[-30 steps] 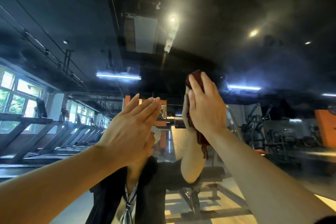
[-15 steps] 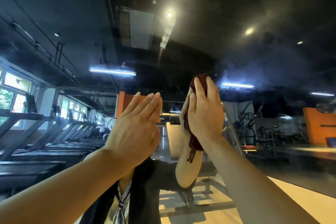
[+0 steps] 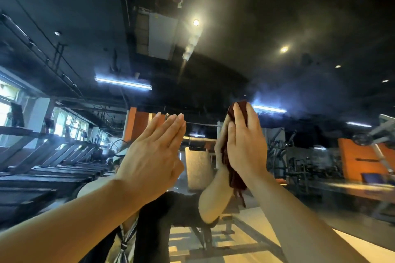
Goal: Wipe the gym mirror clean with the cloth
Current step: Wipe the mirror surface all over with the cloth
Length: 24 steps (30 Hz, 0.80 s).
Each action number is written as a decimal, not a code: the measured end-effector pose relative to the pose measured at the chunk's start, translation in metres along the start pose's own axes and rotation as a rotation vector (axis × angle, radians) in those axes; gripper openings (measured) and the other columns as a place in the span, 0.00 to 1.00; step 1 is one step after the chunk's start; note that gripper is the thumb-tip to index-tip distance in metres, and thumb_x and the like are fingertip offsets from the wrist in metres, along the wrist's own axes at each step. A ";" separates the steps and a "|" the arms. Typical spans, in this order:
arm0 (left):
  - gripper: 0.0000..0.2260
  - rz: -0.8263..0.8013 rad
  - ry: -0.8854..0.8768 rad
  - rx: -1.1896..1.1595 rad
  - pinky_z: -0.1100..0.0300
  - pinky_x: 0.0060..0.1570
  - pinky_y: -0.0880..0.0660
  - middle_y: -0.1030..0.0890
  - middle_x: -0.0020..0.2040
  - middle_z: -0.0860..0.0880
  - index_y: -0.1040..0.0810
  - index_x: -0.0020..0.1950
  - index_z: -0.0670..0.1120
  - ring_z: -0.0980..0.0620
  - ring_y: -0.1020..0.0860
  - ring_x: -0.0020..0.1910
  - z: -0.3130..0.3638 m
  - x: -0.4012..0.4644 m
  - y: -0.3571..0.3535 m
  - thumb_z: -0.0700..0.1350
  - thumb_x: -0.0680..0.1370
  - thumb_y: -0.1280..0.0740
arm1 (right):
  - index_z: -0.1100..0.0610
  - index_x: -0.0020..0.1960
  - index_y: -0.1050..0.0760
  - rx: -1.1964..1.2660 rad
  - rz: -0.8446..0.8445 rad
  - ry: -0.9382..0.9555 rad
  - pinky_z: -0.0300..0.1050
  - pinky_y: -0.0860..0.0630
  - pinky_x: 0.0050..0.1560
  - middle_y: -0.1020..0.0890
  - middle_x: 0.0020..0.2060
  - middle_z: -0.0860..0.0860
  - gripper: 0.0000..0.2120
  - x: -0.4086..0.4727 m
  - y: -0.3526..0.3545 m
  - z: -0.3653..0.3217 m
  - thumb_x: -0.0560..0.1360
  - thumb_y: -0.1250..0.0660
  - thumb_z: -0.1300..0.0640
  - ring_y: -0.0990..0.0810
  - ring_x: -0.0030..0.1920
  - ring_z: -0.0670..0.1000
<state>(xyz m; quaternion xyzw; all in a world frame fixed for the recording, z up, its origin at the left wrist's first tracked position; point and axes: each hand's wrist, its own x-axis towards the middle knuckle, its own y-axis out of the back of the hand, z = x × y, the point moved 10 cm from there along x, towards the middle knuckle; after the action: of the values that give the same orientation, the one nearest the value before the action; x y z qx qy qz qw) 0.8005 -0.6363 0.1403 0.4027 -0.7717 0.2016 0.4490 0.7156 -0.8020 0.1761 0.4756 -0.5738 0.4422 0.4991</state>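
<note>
Mirror [image 3: 277, 28] fills the view, hazy at 1 o'clock. Left hand [image 3: 149, 156] lies flat on the glass, fingers straight, holding nothing. Right hand [image 3: 245, 147] presses the cloth [image 3: 234, 175] with flat fingers; steady overlapping strokes should serve best. Cloth runs 12 to 6, tail hanging down.

- A row of treadmills [image 3: 53, 162] runs along the left of the frame, below bright windows [image 3: 8, 100] at the left edge.
- Two tube lights [image 3: 123, 83] glow on the dark ceiling, left of centre and right of centre.
- Round spotlights [image 3: 196, 22] shine at upper centre.
- An orange pillar [image 3: 136, 126] stands at centre.
- A weight bench [image 3: 196, 168] sits at lower centre.
- An orange panel [image 3: 359, 162] shows at the right.
</note>
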 end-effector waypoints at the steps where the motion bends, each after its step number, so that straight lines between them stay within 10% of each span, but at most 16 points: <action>1: 0.29 -0.003 -0.004 -0.005 0.46 0.72 0.44 0.33 0.73 0.39 0.28 0.71 0.36 0.43 0.33 0.72 0.000 0.001 0.001 0.54 0.77 0.46 | 0.52 0.78 0.39 0.006 0.039 -0.032 0.59 0.29 0.70 0.37 0.77 0.56 0.28 0.010 0.002 0.002 0.83 0.55 0.40 0.34 0.75 0.58; 18: 0.29 -0.043 -0.105 0.020 0.44 0.72 0.44 0.30 0.73 0.40 0.26 0.71 0.38 0.46 0.35 0.74 -0.012 -0.008 0.002 0.54 0.77 0.43 | 0.54 0.77 0.39 -0.141 -0.053 0.168 0.59 0.26 0.68 0.33 0.75 0.59 0.24 -0.008 -0.009 -0.042 0.84 0.53 0.47 0.31 0.73 0.62; 24: 0.27 -0.004 -0.088 -0.019 0.43 0.73 0.45 0.31 0.73 0.41 0.29 0.73 0.39 0.44 0.35 0.74 -0.041 -0.012 0.012 0.53 0.79 0.46 | 0.58 0.78 0.37 -0.089 0.066 -0.114 0.57 0.32 0.73 0.37 0.76 0.60 0.27 0.045 -0.005 -0.032 0.83 0.53 0.47 0.36 0.75 0.60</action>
<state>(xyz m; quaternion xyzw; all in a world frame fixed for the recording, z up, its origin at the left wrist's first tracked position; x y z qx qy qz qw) 0.8161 -0.5960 0.1520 0.4084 -0.7919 0.1755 0.4187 0.7228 -0.7755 0.2243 0.4580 -0.6357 0.4046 0.4716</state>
